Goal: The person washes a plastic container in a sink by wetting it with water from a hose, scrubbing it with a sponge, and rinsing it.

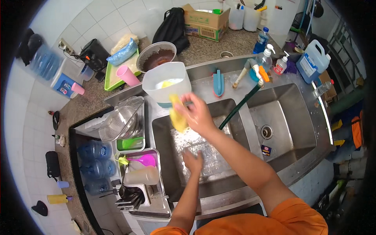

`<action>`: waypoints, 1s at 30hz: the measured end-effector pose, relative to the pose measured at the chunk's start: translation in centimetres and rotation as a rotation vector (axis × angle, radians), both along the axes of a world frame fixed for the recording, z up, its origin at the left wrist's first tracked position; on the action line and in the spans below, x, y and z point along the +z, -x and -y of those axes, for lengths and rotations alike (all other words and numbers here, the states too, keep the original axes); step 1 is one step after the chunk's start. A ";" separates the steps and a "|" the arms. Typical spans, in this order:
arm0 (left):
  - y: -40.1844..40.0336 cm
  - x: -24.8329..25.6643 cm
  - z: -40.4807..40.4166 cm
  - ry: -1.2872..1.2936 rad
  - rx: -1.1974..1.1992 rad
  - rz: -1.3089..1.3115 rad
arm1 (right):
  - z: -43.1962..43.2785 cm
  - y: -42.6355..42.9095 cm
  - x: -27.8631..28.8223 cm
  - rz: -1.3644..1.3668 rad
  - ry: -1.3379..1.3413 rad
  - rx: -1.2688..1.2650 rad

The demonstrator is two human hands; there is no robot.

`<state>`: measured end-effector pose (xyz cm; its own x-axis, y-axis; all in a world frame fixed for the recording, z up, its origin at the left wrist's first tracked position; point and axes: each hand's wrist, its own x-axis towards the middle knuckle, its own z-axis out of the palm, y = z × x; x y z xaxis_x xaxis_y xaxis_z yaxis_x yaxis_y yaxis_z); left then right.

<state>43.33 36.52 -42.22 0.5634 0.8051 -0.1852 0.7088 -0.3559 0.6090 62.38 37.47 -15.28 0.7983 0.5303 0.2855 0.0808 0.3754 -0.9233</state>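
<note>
My right hand (195,113) grips a yellow sponge or cloth (177,117), blurred, above the left basin (164,147) of a steel double sink. Just behind it stands a white plastic tub (166,73) with a yellow item inside. My left hand (192,160) is lower in the same basin, its fingers apart, over or on a shiny, transparent-looking object (216,158); whether it touches this is unclear. A dark green hose (241,105) runs from the tap (260,73) into the basin. A blue brush (218,83) lies behind the basin.
Left of the sink, steel trays hold strainers (122,120), a pink ladle (147,160) and a cutlery holder (135,196). Behind stand a brown-stained bowl (157,57), a pink cup (127,75) and a cardboard box (207,23). The right basin (282,126) holds a small dark packet (266,150).
</note>
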 end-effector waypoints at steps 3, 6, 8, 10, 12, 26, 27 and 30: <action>-1.9 2.9 4.4 -0.182 -0.317 -0.069 | -2.7 -1.3 2.8 -0.065 -0.069 -0.091; -2.7 3.2 5.5 -0.141 -0.755 -0.093 | 0.2 1.4 -3.0 -0.127 0.041 -0.023; -2.5 2.3 5.0 -0.105 -0.921 -0.065 | 4.7 4.7 -9.9 -0.224 0.485 0.008; -2.1 1.3 4.7 -0.327 -0.853 -0.033 | 8.7 6.5 -16.3 -0.608 0.668 -0.285; -1.9 0.5 4.8 -0.390 -0.750 -0.133 | 11.0 5.4 -20.7 -0.713 0.457 -0.358; -7.9 -3.5 6.7 -0.792 -0.583 -0.523 | 16.8 7.4 -23.3 -1.329 -1.137 0.025; -7.7 -3.6 6.7 -0.791 -0.588 -0.523 | 16.6 7.3 -23.7 -1.220 -1.265 0.157; -7.6 -3.6 6.6 -0.774 -0.585 -0.524 | 15.2 6.2 -24.1 -1.016 -1.244 0.239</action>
